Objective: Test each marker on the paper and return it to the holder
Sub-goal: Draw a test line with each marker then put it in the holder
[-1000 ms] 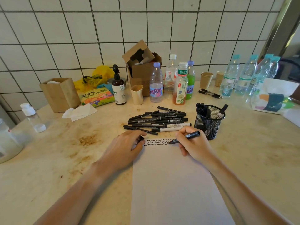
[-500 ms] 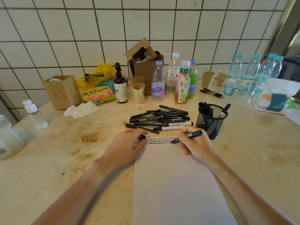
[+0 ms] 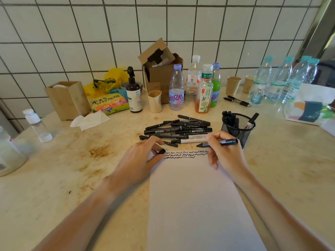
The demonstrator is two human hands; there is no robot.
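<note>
Lifted marker point(image 3: 217, 143) tip off paper point(image 3: 195, 196) since a second ago, tip now just above top edge, near squiggle rows; my right hand point(image 3: 224, 154) pinching barrel, marker near level, tip pointing left. My left hand point(image 3: 139, 160) resting on paper's top-left corner, fingers curled round black cap point(image 3: 161, 151). Loose marker pile point(image 3: 179, 129) on table point(image 3: 54, 178) just beyond paper. Mesh holder point(image 3: 238, 130) right of pile, few markers standing inside
</note>
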